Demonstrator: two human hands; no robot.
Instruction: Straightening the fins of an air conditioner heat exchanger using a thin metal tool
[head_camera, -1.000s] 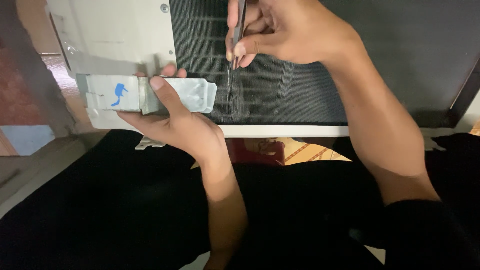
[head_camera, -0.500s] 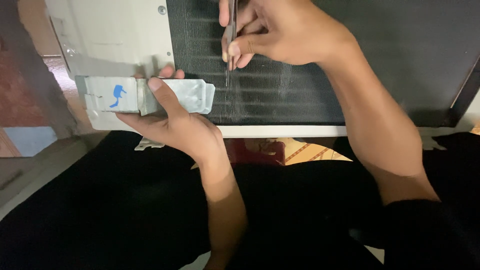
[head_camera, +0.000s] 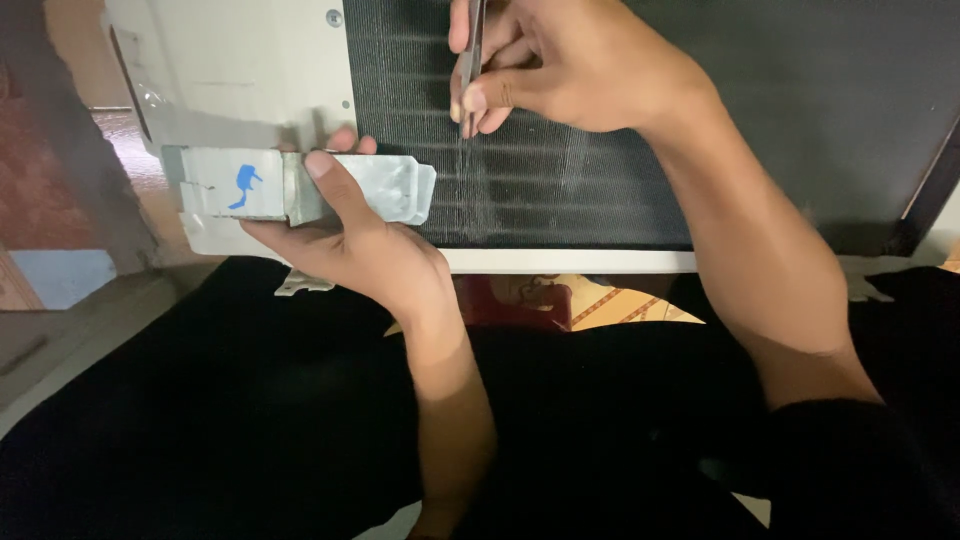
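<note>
Black, finely ribbed metal fills most of what we see: one finned coil panel (head_camera: 620, 150) of an air-conditioning unit, standing upright in front of us, with a pale scraped patch on its fins just below our right hand. One white strip (head_camera: 570, 261) runs along the panel's bottom edge. To the left of the fins we count one cream casing panel (head_camera: 230, 60) with one screw (head_camera: 332, 17) near its top corner.

Below all this lies dark cloth (head_camera: 200, 420) over our lap, and between the knees a bit of patterned red and orange fabric (head_camera: 560, 300) shows.

We count one bent sheet-metal bracket (head_camera: 300, 190), grey and dull, with one blue mark on its left part. It sits against the casing's lower edge, just left of the fins. Our left hand (head_camera: 350, 240) holds it from below: the fingers curl under it, the thumb presses across its front face, so the hand is narrowly closed around the bracket.

Our right hand (head_camera: 560, 65) is up at the top of the coil, fingers pinched tight on one thin metal tool (head_camera: 472, 60), which looks like tweezers, though we cannot tell for certain. The tool points straight down, and its tip touches the fins.
</note>
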